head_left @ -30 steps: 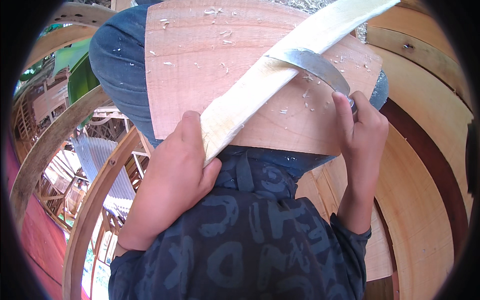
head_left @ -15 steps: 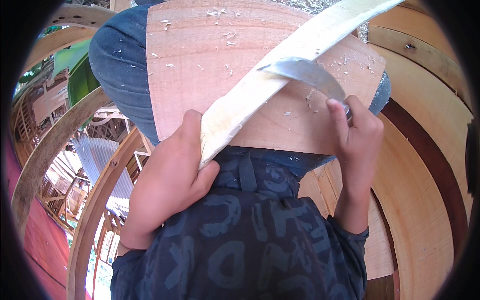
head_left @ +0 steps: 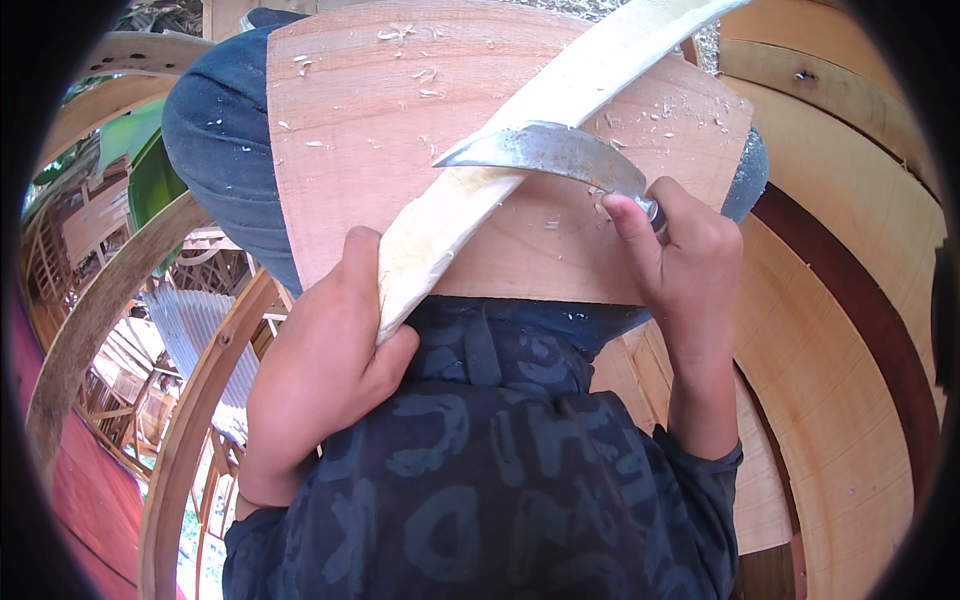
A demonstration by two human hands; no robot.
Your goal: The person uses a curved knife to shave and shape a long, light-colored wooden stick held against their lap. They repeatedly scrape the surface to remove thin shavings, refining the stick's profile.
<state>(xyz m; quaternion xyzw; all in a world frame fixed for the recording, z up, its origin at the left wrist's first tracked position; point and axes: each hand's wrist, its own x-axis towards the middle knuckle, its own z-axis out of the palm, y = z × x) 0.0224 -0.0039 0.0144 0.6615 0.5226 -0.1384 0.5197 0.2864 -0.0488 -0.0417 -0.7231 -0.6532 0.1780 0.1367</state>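
A long pale strip of wood (head_left: 530,115), stripped and curved, slants across my lap from lower left to the far right. Its near end is gripped by my left hand (head_left: 325,340), thumb and fingers closed around it. My right hand (head_left: 690,260) is wrapped round the handle of a sickle-like curved knife (head_left: 545,150); the handle is mostly hidden in the fist. The blade lies across the strip, its tip pointing left past the strip's edge. Beneath both, a reddish-brown board (head_left: 350,180) rests on my thighs, sprinkled with wood shavings (head_left: 425,75).
Large curved wooden planks (head_left: 820,330) stand close on the right. On the left are a narrow wooden beam (head_left: 190,440), a corrugated metal sheet (head_left: 205,335) and a green leaf (head_left: 155,175). More shavings lie on the ground beyond the board.
The knife has shifted left and a little toward me along the strip, and its blade shows flatter and broader. Both hands and the whole scene sit slightly farther left in the picture.
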